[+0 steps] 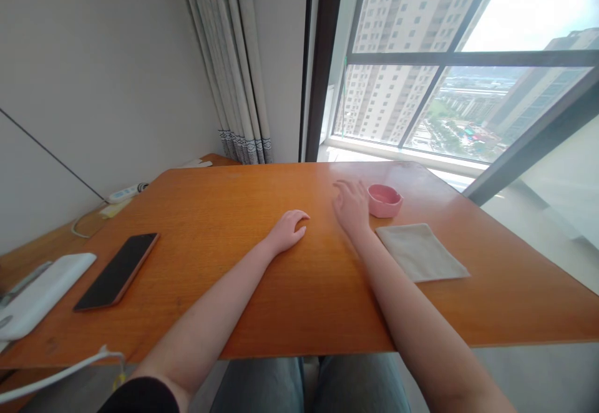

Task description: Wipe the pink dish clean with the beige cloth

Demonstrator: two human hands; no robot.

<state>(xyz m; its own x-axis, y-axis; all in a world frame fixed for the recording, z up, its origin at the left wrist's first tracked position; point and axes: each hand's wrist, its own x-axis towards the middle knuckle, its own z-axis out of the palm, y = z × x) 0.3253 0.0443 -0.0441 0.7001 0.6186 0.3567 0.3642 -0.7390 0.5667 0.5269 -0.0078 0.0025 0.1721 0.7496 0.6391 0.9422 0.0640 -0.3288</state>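
The left hand [289, 231] lies half-curled, seemingly empty; the right hand [352, 206], blurred, fingers loosely spread, is just beside the pink dish [384, 201] on the table [224, 210]; it looks light, stiff, smooth, best pinched across 2 opposite sides; nearer lies a soft-looking cloth [421, 254].

head view: a single head-worn camera, looking forward and steeply enough down to take in the lap
jeans [262, 388]: at the bottom edge, seen from above
desk [321, 288]: close below, near edge low in frame, far edge around mid-height
left hand [287, 231] and right hand [352, 206]: near, around the middle, seen from behind and above
window [449, 58]: farther off, upper right, slanting
wall [93, 57]: upper left, beyond the desk
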